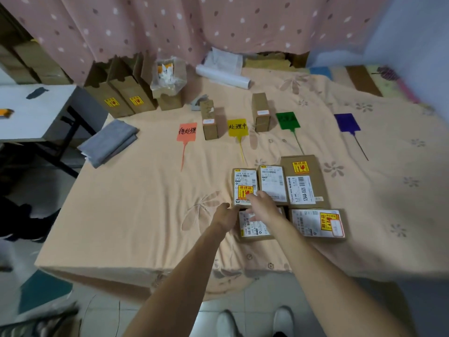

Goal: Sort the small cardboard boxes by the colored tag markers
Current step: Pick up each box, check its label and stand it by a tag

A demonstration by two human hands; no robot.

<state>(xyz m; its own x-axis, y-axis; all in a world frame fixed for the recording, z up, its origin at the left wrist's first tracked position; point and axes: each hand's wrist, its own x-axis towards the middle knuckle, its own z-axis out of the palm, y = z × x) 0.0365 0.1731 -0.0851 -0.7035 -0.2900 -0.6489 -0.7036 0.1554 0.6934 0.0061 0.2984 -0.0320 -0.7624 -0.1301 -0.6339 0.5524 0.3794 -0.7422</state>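
Observation:
Several small cardboard boxes with shipping labels lie flat in a cluster on the peach bedspread (136, 215). My left hand (227, 215) touches the left edge of the near-left box (255, 227), fingers curled. My right hand (263, 205) reaches over that box, fingers spread toward the far-left box (244, 184). Further back lie four tag markers: orange-pink (186, 131), yellow (237, 127), green (287, 120) and purple (346, 122). One upright box (209, 122) stands between the orange-pink and yellow tags, another (261, 112) between yellow and green.
Tall cardboard cartons (121, 93) with yellow stickers line the back left, beside a plastic bag (167, 76) and a white roll (223, 77). A folded grey cloth (109, 142) lies at the left edge. A white table (34, 110) stands to the left.

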